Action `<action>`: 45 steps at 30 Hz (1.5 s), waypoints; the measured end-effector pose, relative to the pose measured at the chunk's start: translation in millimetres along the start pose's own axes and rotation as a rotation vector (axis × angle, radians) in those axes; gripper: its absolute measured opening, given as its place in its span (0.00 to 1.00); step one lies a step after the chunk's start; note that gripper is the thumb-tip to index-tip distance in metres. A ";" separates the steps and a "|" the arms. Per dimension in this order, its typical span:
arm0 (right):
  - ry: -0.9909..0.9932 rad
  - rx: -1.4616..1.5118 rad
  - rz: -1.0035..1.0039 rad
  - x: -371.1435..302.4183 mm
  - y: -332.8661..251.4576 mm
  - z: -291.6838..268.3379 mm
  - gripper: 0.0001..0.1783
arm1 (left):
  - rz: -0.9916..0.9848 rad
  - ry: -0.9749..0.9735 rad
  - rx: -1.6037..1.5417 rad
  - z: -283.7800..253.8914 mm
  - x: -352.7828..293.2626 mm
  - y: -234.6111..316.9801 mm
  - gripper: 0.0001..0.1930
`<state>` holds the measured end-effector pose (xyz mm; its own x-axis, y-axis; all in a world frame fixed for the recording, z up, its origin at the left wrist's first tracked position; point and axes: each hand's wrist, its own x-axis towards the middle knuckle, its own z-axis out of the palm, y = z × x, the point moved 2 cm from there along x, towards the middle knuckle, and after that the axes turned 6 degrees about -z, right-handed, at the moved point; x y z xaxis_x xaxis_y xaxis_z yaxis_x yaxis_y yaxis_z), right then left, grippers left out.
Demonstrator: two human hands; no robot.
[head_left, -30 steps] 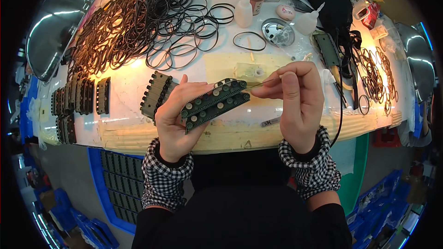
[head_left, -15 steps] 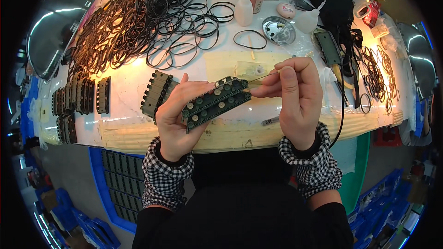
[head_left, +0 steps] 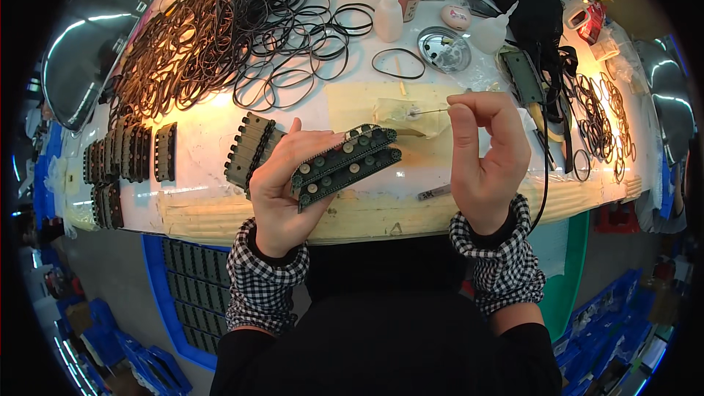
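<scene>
My left hand (head_left: 277, 194) is closed around a pair of dark green toy tank wheel-and-track assemblies (head_left: 345, 161), with small round wheels along both rows. They lie at a slant, their far ends pointing right. My right hand (head_left: 490, 158) pinches a thin metal needle (head_left: 433, 111) between thumb and fingertips. The needle points left, its tip at a small clear spot on a yellowish film-covered patch (head_left: 389, 111); whether it touches is too small to tell. Beside my left hand stands a row of olive green pieces (head_left: 249, 150) with black toothed edges.
A big heap of black rubber loops (head_left: 213, 37) covers the back left, with one loose loop (head_left: 398, 63) near the middle. More green pieces (head_left: 121, 155) stand at left. A white squeeze bottle (head_left: 388, 18) and a round metal dish (head_left: 444, 49) sit behind. Below is a blue tray (head_left: 152, 264).
My right hand has moved right, drawing the needle away from the track assemblies to the film-covered patch. The left hand and its assemblies have barely shifted.
</scene>
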<state>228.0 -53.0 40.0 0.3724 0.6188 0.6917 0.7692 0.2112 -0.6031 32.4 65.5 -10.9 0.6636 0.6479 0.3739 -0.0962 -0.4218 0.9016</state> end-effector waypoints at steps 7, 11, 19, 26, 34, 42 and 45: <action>-0.018 0.675 0.347 -5.4 -8.3 18.7 0.08 | -0.006 -0.036 0.019 2.5 1.6 4.1 0.22; -0.037 0.641 0.308 -5.5 -8.6 22.0 0.07 | -0.008 -0.035 0.045 1.2 0.7 3.5 0.22; -0.055 0.567 0.259 -5.3 -8.4 23.4 0.07 | -0.016 -0.038 0.055 1.9 1.0 5.4 0.22; -0.042 0.569 0.255 -6.2 -8.1 23.4 0.07 | -0.007 -0.035 0.044 2.0 1.0 4.4 0.23; 0.084 0.126 0.076 -1.8 5.0 6.7 0.04 | -0.004 -0.030 0.016 2.1 0.7 3.8 0.21; -0.035 -0.330 -0.217 3.9 4.3 -0.3 0.04 | 0.000 -0.044 0.015 2.0 0.2 3.5 0.19; 0.025 -0.103 -0.110 0.0 -1.1 -1.1 0.03 | -0.003 -0.043 0.013 1.4 -0.4 3.1 0.19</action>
<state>227.7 -54.0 41.1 0.2948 0.5771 0.7616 0.8550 0.1967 -0.4800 32.8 63.1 -8.5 0.6954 0.6213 0.3611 -0.0845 -0.4282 0.8997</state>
